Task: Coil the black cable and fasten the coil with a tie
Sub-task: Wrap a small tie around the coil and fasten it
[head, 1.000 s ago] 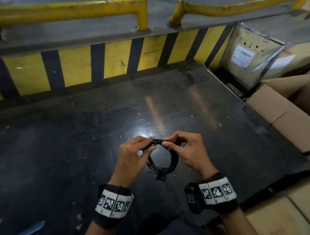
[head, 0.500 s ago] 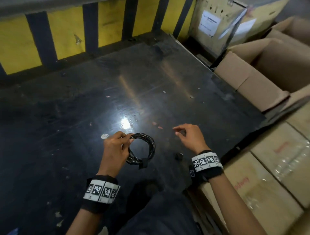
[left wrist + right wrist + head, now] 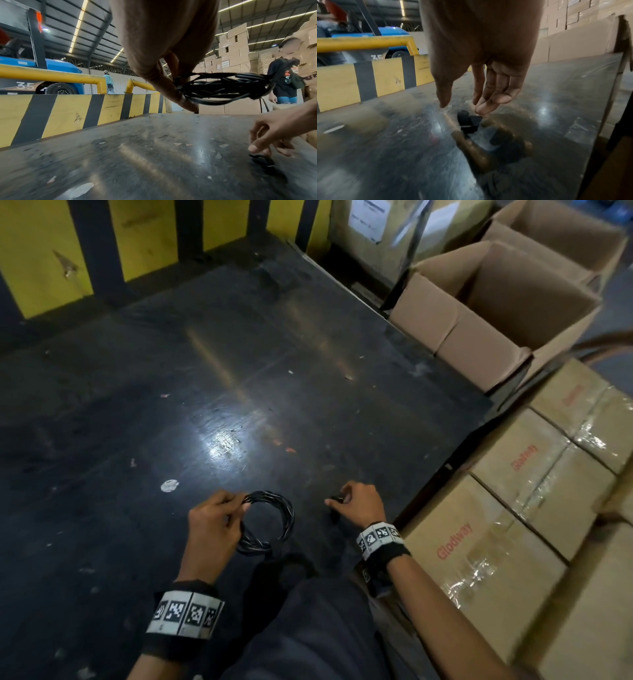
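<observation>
Warehouse cartons and a yellow-and-black striped barrier border the dark, glossy counter (image 3: 239, 354). Above it, beside the barrier's near side, the left hand (image 3: 212, 525) pinches the black cable (image 3: 274, 522), already wound into a neat coil. I cannot see a tie around it from here. The right hand (image 3: 356, 505), grip loosely open and holding nothing, hovers just over a small black tie (image 3: 468, 123) on the counter. Coiling looks done; fastening seems left.
</observation>
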Motion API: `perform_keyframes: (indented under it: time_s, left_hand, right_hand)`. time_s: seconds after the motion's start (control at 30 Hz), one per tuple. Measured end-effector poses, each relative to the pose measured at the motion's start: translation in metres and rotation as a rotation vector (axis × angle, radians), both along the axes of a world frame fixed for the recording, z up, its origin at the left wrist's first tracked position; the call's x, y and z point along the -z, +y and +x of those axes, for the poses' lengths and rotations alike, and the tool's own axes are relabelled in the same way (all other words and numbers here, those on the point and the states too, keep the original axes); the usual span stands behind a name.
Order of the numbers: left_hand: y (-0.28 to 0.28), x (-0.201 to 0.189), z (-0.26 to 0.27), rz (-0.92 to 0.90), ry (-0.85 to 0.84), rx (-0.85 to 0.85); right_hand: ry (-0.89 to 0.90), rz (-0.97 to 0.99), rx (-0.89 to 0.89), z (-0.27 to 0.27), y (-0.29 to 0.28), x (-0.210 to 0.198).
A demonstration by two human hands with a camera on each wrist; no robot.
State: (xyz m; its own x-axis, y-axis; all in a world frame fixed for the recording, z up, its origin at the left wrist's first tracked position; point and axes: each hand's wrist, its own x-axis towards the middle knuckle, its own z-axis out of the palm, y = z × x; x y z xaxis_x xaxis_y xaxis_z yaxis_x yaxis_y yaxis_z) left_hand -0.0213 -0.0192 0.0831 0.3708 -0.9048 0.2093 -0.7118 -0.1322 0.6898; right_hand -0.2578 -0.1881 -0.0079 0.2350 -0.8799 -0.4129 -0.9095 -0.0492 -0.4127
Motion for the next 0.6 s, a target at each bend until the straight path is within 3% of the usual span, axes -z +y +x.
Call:
perform_keyframes:
  time_s: [0.2,0.6]
  left_hand:
    - [0.006,0.002,0.006,0.011,0.013,-0.032]
    - [0.019,0.012,0.007,-0.006,0.062,-0.081]
  right_hand:
    - [0.022,0.046,-0.012,0.010,0.004,0.012]
    - [-0.240,0.009,-0.039,0.011,0.009,0.022]
